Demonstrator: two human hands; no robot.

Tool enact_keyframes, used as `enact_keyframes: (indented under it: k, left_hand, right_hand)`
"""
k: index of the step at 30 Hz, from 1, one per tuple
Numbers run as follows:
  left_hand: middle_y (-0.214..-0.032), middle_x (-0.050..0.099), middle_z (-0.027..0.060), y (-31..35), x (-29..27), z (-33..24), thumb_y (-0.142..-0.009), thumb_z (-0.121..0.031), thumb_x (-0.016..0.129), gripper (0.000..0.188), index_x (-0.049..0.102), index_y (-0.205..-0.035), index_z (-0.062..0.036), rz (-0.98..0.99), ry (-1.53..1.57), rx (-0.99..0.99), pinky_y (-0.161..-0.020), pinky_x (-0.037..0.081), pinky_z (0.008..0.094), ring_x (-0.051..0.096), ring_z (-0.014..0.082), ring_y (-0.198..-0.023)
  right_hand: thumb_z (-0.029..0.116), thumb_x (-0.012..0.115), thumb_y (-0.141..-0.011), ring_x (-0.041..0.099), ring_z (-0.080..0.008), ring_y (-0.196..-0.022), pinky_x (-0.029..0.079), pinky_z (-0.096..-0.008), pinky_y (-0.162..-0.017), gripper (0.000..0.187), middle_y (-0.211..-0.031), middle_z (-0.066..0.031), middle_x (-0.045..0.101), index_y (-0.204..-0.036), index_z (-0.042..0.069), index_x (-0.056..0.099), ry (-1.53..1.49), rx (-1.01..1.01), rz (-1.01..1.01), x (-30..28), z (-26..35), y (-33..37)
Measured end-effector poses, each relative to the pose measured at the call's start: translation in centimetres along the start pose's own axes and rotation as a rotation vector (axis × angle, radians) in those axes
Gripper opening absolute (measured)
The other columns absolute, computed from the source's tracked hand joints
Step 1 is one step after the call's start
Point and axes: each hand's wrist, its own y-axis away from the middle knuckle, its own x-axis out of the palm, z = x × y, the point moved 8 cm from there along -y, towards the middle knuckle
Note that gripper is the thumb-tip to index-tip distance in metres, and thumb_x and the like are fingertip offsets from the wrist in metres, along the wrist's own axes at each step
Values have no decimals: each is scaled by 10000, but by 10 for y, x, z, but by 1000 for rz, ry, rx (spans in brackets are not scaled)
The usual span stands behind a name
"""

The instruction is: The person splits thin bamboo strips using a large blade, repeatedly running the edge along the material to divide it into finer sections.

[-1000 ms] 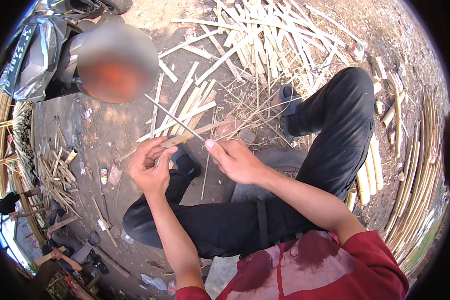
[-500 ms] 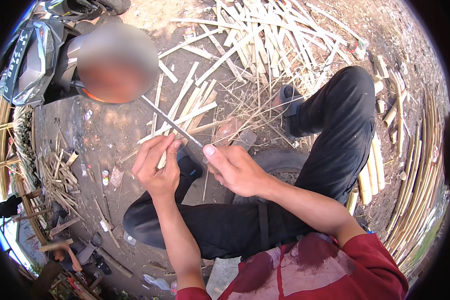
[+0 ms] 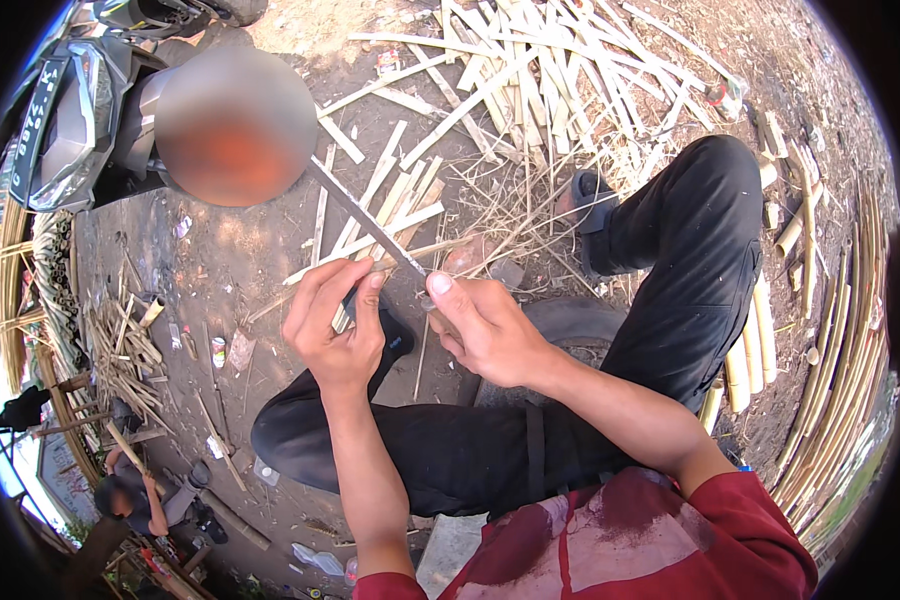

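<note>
My right hand (image 3: 490, 325) is closed around the handle end of a long narrow knife (image 3: 370, 225), its thumb laid along the base of the dark blade. The blade slants up and to the left, away from me, its far end running to a blurred round patch. Just left of the blade's base, my left hand (image 3: 335, 325) has thumb and forefinger pinched together, close to the blade. Whatever lies between those fingertips is too thin to make out. Below both hands are my bent legs in black trousers (image 3: 440, 450).
Split bamboo strips (image 3: 530, 90) lie heaped ahead, with thin shavings (image 3: 530, 210) nearer. A tyre (image 3: 570, 325) sits between my legs. Long bamboo poles (image 3: 830, 370) line the right side. A motorcycle (image 3: 80, 120) stands far left; another person (image 3: 145, 500) sits at lower left.
The blade has turned to show more of its flat side. Both hands sit slightly farther right in view, along with the surroundings. The other person's bamboo piece now stands more upright.
</note>
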Motion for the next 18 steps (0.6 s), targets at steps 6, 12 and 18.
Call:
enact_keyframes:
  k: [6,12,18]
  left_hand:
    - [-910,714,133,-2,2,-5,-755,26,814,213,768,-959,-19,-26,24,5,-724,547,343,701,256,-809]
    - [-910,711,134,-3,2,-11,-754,26,812,214,767,-959,-17,-24,16,44,-722,547,346,702,260,-807]
    - [-909,701,135,-1,1,-12,-743,44,794,207,735,-938,7,-15,37,59,-736,529,358,679,272,-811]
  right_hand:
    - [551,326,-1088,465,-102,-501,365,-295,-467,693,-539,-25,465,-662,25,477,86,-76,8,0,12,1]
    - [469,408,-1085,560,-330,-566,464,-445,-600,640,-618,-204,586,-802,-62,627,252,-36,5,-4,13,1]
    - [423,462,-1082,551,-333,-469,412,-457,-506,592,-516,-212,463,-735,-51,544,490,-142,-107,-2,34,12]
